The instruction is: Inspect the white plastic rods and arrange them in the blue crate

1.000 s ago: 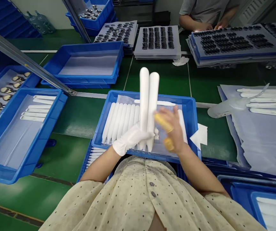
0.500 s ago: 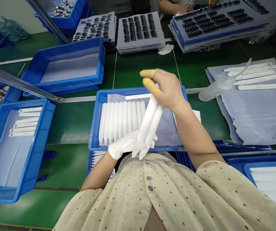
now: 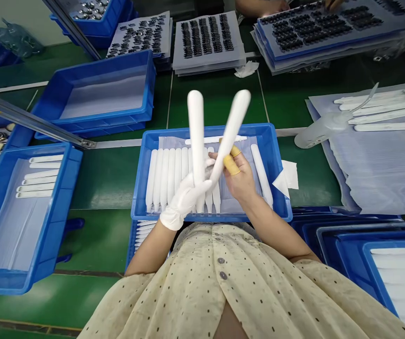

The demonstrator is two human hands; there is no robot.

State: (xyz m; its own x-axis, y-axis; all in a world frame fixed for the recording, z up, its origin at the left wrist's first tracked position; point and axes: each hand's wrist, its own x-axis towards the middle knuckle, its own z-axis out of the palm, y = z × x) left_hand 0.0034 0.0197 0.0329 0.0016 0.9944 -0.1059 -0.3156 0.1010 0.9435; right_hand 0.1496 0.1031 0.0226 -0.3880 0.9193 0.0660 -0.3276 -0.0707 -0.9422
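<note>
Sticks [image 3: 197, 132], V-spread over tray rim [image 3: 160, 135] — left hand [image 3: 184, 200], right hand [image 3: 241, 181] (one apiece, tight)

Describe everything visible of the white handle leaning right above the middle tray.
The leaning handle is a long, slim, smooth white piece, plastic by its look, with a rounded top end. It tilts up and rightward, making a V with the upright handle; their lower ends meet at the gloved left hand. The right hand, wearing yellow finger cots, pinches its lower part. It is held above the blue tray.
</note>
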